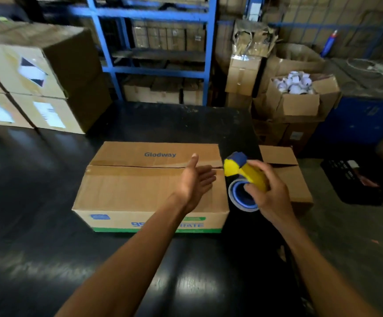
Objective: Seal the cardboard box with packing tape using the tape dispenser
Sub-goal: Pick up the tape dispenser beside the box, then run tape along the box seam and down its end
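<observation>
A brown cardboard box [126, 186] printed "Glodway" lies on the black table [37, 202], its two top flaps folded shut with the seam running left to right. My left hand [196, 179] hovers open, palm up, over the box's right part, holding nothing. Just off the box's right edge, my right hand [268, 193] grips a yellow and blue tape dispenser [245, 177] with a roll of tape on a blue core. The dispenser is in the air, apart from the box.
Stacked sealed boxes [37, 83] stand at the table's back left. A blue metal rack [158, 42] rises behind the table. To the right are an open box [286, 177], a box of white items [300, 92] and a black crate [360, 181].
</observation>
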A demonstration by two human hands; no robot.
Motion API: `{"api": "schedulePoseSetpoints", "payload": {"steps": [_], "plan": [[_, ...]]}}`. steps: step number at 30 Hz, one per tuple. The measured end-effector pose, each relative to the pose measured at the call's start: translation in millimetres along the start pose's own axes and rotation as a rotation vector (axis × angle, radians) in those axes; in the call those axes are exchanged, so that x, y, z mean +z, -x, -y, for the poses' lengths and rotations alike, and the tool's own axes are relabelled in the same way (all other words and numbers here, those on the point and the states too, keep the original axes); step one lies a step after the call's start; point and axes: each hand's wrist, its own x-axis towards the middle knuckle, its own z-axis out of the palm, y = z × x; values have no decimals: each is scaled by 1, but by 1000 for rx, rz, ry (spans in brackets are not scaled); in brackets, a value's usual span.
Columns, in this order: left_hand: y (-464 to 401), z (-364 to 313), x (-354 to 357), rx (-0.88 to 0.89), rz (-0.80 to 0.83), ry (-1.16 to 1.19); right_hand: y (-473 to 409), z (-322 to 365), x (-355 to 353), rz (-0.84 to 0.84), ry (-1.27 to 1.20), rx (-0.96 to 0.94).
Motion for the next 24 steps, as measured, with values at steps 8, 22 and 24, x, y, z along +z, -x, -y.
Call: {"api": "schedulePoseSetpoints", "payload": {"steps": [8, 22, 24], "plan": [[49, -34, -39, 57, -139, 279, -27, 34, 63, 299, 197, -258], [57, -130, -208, 252, -820, 210, -110, 105, 203, 531, 322, -518], [57, -138, -245, 284, -922, 204, -123, 95, 201, 496, 380, -527]]}}
